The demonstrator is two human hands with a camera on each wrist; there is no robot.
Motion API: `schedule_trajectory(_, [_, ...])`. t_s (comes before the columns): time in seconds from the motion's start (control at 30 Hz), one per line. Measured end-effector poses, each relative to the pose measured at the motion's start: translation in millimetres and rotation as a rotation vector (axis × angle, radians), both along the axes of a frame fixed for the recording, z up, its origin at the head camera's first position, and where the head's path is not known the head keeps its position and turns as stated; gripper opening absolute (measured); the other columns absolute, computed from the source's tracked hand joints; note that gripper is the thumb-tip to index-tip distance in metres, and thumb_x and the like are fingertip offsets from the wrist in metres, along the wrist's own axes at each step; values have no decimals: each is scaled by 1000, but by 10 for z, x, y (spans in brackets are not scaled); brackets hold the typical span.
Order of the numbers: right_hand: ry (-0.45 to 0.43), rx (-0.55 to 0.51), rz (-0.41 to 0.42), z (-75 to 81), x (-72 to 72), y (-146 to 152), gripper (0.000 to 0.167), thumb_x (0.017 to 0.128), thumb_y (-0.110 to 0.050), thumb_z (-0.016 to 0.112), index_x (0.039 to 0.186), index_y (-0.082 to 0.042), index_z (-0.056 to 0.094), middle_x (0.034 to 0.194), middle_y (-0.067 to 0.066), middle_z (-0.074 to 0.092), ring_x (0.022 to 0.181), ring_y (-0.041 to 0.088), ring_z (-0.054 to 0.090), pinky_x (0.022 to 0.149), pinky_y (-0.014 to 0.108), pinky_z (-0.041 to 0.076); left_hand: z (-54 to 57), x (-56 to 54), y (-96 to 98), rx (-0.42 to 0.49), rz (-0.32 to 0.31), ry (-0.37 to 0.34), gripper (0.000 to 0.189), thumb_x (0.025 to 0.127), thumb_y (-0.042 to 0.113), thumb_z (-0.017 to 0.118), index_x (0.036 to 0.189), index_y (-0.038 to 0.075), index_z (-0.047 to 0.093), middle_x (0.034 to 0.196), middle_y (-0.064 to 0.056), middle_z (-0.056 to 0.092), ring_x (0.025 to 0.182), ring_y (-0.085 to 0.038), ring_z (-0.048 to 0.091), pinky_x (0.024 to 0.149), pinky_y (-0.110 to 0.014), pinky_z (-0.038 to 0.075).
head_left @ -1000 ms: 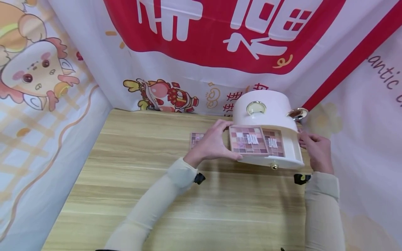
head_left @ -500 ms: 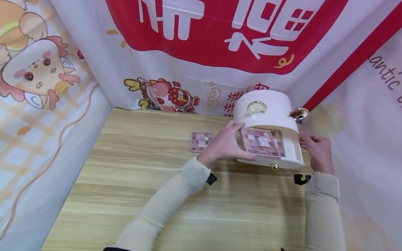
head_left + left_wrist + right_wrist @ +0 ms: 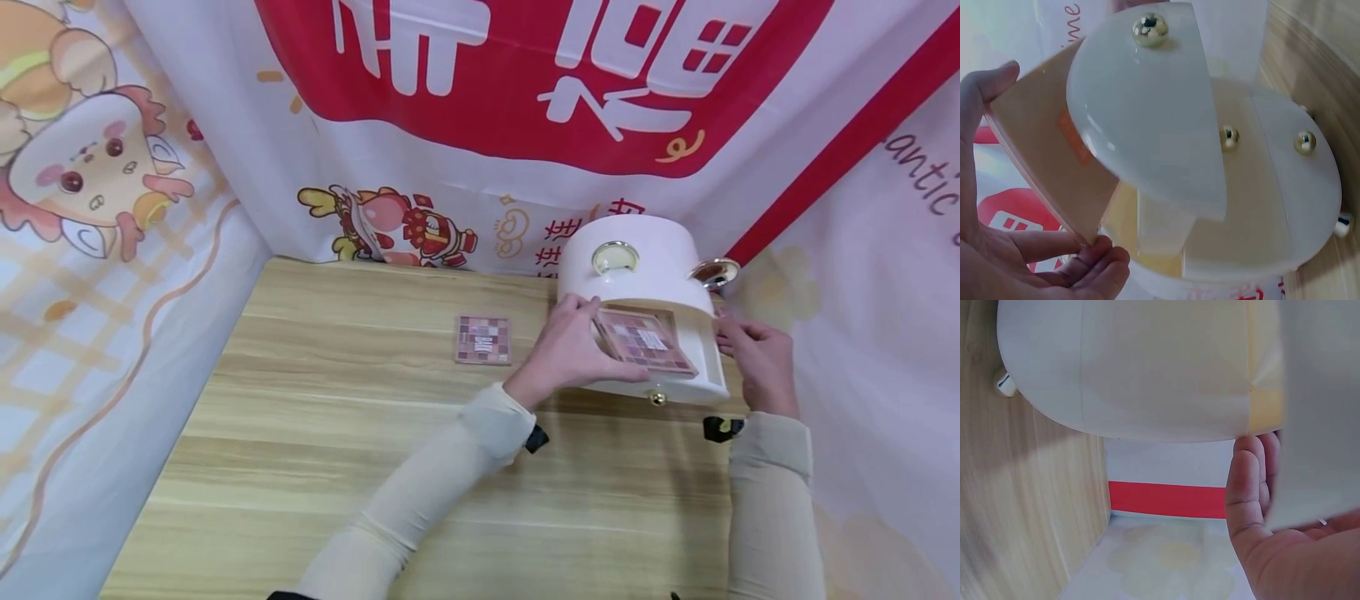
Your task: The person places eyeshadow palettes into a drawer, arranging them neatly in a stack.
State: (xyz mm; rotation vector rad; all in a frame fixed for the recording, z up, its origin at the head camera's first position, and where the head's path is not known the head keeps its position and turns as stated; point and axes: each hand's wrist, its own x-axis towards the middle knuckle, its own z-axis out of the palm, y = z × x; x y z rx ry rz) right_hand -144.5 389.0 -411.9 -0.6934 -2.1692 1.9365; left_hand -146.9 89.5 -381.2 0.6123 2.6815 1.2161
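My left hand (image 3: 573,343) grips an eyeshadow palette (image 3: 647,340) between thumb and fingers. The palette is tilted over the pulled-out top drawer (image 3: 705,346) of a white rounded storage box (image 3: 663,246). Under it, the edge of another palette (image 3: 666,317) shows inside the drawer. From below, in the left wrist view, the held palette's plain pinkish back (image 3: 1054,125) sticks out beside the drawer front (image 3: 1147,112). My right hand (image 3: 761,358) is at the box's right side, its fingertips (image 3: 1249,444) touching the box; the drawer partly hides it in the right wrist view.
A further palette (image 3: 483,340) lies flat on the wooden table (image 3: 337,400), left of the box. Gold ball knobs (image 3: 1150,30) and round gold-rimmed ears (image 3: 615,257) stick out from the box. Printed cloth (image 3: 450,150) hangs close behind it.
My left hand has carried its palette rightward over the drawer and tilted it, covering most of the palette inside. The table palette is now fully uncovered. My right hand has stayed in place.
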Motion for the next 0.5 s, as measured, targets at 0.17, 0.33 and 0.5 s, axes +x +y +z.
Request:
schedule_trajectory(0.17, [-30,4,2,13,9,0,16,89,-34,78,89,-19,74,84,-6,69,73,6,66,65,16,56,4,50,122,-62,86,44,128,54,77,84,151,4,43,128,-4,48,110,-13,45,94,-21,45])
schedule_trajectory(0.33, [-51,20,2,24,19,-7,18,89,-38,78,91,-20,74,87,-6,69,75,6,66,67,16,56,-17,76,236,-129,157,105,130,52,83,79,150,6,44,127,-3,46,111,-13,43,93,-21,45])
schedule_trajectory(0.5, [-26,14,-4,27,22,-6,15,89,-35,78,88,-20,74,85,-7,69,73,6,66,67,16,56,-67,95,317,-121,187,132,133,53,87,74,154,8,38,131,-5,48,115,-15,45,94,-23,47])
